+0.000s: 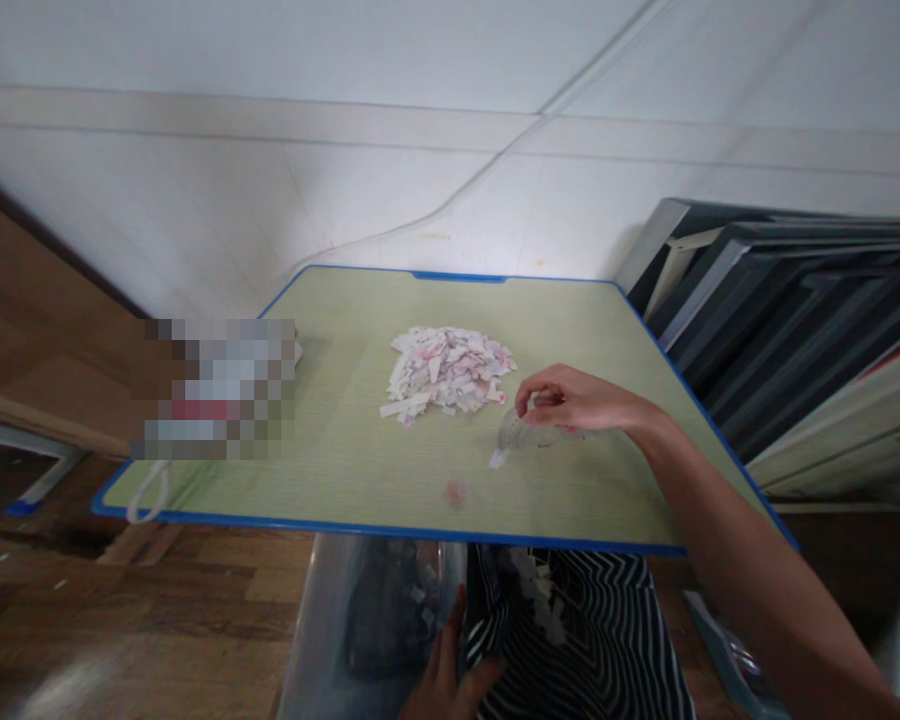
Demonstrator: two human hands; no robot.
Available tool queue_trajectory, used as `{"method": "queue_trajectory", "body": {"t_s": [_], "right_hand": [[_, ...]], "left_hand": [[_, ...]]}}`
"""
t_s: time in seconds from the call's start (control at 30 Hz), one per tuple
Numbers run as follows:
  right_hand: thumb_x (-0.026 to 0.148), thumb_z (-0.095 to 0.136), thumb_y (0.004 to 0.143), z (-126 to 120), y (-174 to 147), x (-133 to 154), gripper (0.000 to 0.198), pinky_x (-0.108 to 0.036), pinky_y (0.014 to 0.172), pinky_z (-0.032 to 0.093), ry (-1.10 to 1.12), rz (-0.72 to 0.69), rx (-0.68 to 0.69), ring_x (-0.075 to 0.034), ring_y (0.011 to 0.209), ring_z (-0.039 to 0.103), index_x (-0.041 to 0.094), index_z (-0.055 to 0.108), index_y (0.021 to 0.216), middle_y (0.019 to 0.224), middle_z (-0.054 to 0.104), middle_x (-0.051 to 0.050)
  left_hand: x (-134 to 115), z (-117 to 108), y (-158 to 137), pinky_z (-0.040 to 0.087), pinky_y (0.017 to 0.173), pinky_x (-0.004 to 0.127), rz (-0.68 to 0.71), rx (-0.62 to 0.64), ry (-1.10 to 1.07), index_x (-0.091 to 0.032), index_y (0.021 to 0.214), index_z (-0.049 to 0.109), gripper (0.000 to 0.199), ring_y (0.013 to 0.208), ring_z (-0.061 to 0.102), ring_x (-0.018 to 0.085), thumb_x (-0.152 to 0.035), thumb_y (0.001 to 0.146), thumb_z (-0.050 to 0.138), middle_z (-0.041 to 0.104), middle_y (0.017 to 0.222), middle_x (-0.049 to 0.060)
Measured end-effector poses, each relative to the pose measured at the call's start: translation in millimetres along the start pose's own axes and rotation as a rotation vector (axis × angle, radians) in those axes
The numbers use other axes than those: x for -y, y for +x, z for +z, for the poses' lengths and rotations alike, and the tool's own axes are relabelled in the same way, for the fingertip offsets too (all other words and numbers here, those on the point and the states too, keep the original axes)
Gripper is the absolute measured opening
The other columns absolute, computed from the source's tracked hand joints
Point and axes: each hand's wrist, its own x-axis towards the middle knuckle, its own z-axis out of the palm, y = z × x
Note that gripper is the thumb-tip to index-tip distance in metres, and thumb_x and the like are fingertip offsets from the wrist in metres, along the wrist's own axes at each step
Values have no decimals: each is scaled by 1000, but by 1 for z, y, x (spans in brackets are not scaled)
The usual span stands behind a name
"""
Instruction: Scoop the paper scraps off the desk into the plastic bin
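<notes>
Over the right part of the small green table (330, 450), my right hand (570, 398) has its fingers closed in a pinch on a clear, curved plastic piece (511, 430). Its exact kind is not plain. A small white scrap (499, 459) lies at its lower edge. To the left of this hand is a heap of torn paper scraps (450, 370), whitish with pink marks. Below the table edge, my left hand (450, 675) has its fingers stretched and apart, between a clear plastic bin (304, 640) and black-and-white striped cloth (607, 640). It holds nothing visible.
A blurred-out item (225, 390) stands at the table's left, with a white loop (150, 495) hanging from it. A cardboard box (45, 330) is further left. Dark flat panels (795, 290) lean at the right. More scraps (547, 610) lie on the striped cloth.
</notes>
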Motion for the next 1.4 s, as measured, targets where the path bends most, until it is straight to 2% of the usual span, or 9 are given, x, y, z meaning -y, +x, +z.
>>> {"method": "queue_trajectory", "body": {"t_s": [0.17,0.3,0.43,0.63,0.8,0.93,1.13,1.3,1.4], "right_hand": [[28,62,72,-3,-5,-1,20,-17,39,30,-29,3,239,-4,42,41,11,64,82,57,54,3],[24,62,70,2,-6,4,13,-16,39,28,-2,13,437,-4,45,41,11,63,74,57,54,3],[24,62,70,5,-6,7,12,-15,38,26,32,46,505,-4,43,39,12,61,71,52,50,5],[29,66,71,0,-10,5,20,-15,41,29,69,2,612,-4,45,41,10,63,74,53,51,5],[33,66,72,-13,-18,0,26,-15,42,32,22,0,479,-5,48,44,9,65,81,62,58,1],[32,65,72,-20,-22,-6,25,-17,47,35,-70,50,399,-7,53,49,10,66,83,68,63,-3],[27,63,69,-7,-12,-4,20,-17,43,31,-70,84,546,-6,48,44,9,65,77,58,55,2],[28,65,69,-2,-13,4,18,-19,50,36,31,45,567,-7,55,49,10,63,73,61,58,1],[31,66,70,-4,-14,6,20,-18,48,34,68,46,584,-6,51,47,12,61,73,59,56,2]], "left_hand": [[8,13,-3,50,93,33,3,-2,9,-35,129,38,60,130,39,30,-26,79,70,21,153,11],[8,16,-2,50,93,33,-4,-2,1,-34,125,42,56,131,39,30,-24,79,71,19,153,10],[3,7,-2,47,96,34,-5,9,-7,-32,128,40,59,132,37,30,-24,78,71,22,152,12],[15,18,-5,48,96,35,43,8,-19,-38,137,27,77,134,33,31,-24,77,73,8,156,9],[22,27,-8,50,94,34,77,-3,-21,-42,140,20,87,133,34,32,-21,76,74,-3,157,7],[12,14,-5,48,97,36,42,-20,-28,-42,139,23,76,134,33,29,-23,81,68,7,157,6],[2,0,-1,47,98,34,12,-12,-64,-39,137,28,72,133,36,27,-29,79,70,16,155,9],[10,10,-3,47,97,35,35,1,-26,-38,136,30,73,134,33,30,-23,78,72,15,155,10],[17,19,-4,50,93,32,57,15,-18,-39,135,30,74,133,35,31,-28,76,74,12,156,9]]}}
